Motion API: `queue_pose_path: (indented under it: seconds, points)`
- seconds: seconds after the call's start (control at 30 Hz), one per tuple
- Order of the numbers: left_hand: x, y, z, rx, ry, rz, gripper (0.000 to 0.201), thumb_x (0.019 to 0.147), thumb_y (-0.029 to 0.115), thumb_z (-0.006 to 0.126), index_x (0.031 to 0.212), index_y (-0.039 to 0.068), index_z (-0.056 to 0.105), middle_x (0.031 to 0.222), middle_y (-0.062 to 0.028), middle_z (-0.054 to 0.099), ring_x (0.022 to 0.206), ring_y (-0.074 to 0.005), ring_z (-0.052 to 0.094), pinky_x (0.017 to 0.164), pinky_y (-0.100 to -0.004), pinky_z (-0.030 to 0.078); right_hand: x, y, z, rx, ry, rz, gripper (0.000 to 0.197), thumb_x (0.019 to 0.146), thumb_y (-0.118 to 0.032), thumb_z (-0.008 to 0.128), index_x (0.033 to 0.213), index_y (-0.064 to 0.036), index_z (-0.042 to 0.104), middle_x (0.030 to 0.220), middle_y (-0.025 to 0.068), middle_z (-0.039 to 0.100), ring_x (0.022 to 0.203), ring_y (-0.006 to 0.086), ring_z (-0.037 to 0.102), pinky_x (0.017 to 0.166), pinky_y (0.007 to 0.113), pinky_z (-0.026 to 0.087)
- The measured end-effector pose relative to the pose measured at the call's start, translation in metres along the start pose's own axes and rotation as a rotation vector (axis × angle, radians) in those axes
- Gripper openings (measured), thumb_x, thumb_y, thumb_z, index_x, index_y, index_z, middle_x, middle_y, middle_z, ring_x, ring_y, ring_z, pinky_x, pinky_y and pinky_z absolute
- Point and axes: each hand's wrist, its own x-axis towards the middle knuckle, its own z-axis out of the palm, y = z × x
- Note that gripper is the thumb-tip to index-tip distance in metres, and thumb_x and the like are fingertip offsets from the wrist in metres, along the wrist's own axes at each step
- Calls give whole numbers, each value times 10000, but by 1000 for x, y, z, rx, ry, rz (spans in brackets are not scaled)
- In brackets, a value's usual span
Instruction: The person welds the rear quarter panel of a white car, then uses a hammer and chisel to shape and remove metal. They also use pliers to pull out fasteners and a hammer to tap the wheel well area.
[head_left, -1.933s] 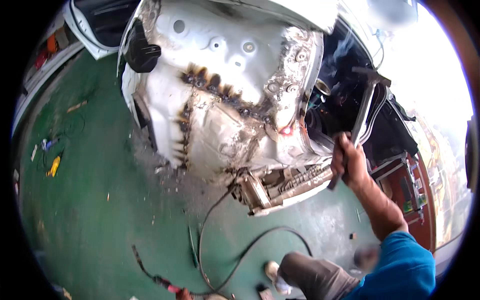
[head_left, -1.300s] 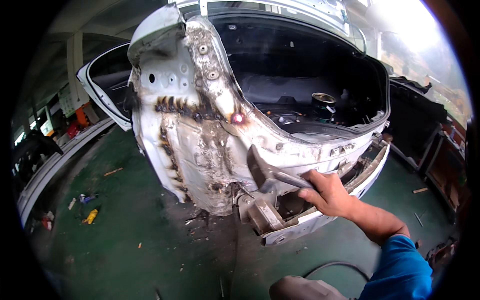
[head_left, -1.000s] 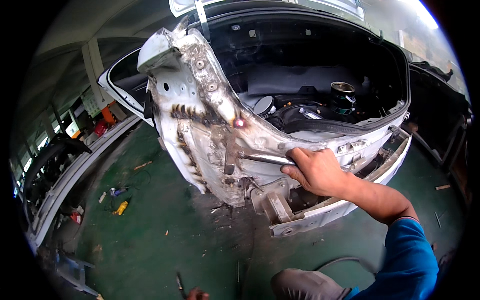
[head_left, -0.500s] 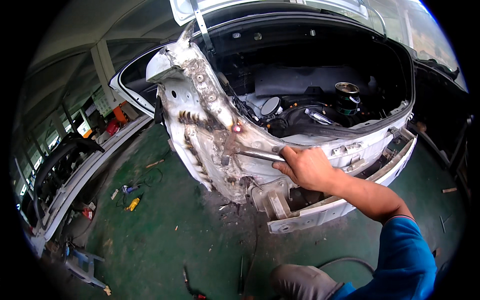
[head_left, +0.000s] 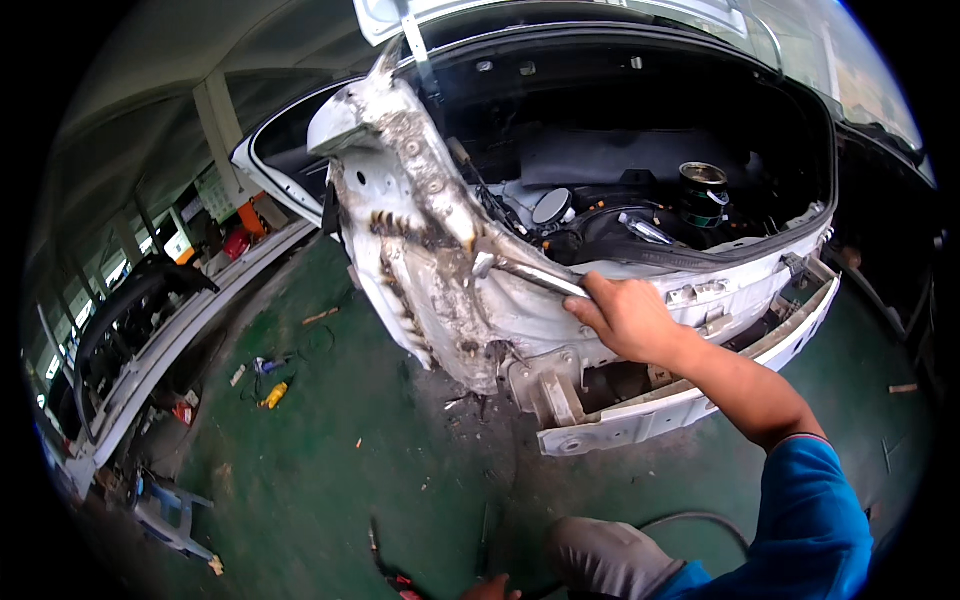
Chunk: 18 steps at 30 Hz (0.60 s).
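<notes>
My right hand (head_left: 632, 318) is closed around the handle of a hammer (head_left: 540, 275). Its head lies against, or just over, the scorched rear corner panel (head_left: 455, 300) of a white car (head_left: 640, 300); contact is hard to judge. Bare metal, brown burn marks and a row of dark, scorched ridges cover that panel. Only a small part of my left hand (head_left: 490, 589) shows at the bottom edge, its fingers mostly cut off. Beside it on the floor lies a cable-like tool with red parts (head_left: 402, 585).
Inside the open trunk stand a dark can (head_left: 703, 195) and a round pale-faced part (head_left: 552, 207). The white rear crossbar (head_left: 690, 410) juts out below. A yellow tool (head_left: 274, 395) lies on the green floor (head_left: 330, 480), with a small stool (head_left: 172, 515) at left.
The hammer head has moved up onto the spot that glowed red, and the glow no longer shows. My left hand has come into view at the bottom edge. The view has shifted slightly.
</notes>
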Motion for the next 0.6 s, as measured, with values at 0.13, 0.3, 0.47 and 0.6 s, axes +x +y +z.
queue_pose_path:
  seconds: [0.13, 0.3, 0.47, 0.6]
  points:
    - [2, 9, -3, 14, -14, -17, 456, 912, 330, 641, 1249, 28, 591, 1088, -236, 686, 979, -432, 655, 823, -523, 535, -22, 2, -5, 78, -81, 14, 390, 979, -418, 578, 888, -39, 574, 619, 205, 600, 602, 438, 606, 578, 524, 464]
    - [2, 22, -11, -29, -75, -59, 457, 910, 316, 644, 1260, 28, 581, 1100, -234, 676, 1001, -436, 644, 843, -523, 531, -58, 7, 6, -42, -181, -70, 401, 959, -435, 601, 899, -40, 570, 647, 196, 619, 614, 426, 624, 575, 510, 478]
    - [1, 23, -7, 29, 10, 16, 465, 910, 323, 643, 1265, 30, 579, 1146, -223, 665, 1048, -419, 634, 872, -516, 523, -56, 3, 10, -99, -142, -105, 404, 948, -444, 610, 907, -44, 569, 665, 179, 635, 613, 413, 633, 566, 501, 489]
    - [4, 26, -17, 25, -88, 0, 475, 912, 329, 640, 1280, 35, 575, 1156, -214, 665, 1074, -411, 628, 888, -518, 517, -34, -6, 10, -158, -50, -161, 366, 948, -406, 623, 907, -48, 558, 668, 162, 623, 596, 396, 630, 528, 483, 478]
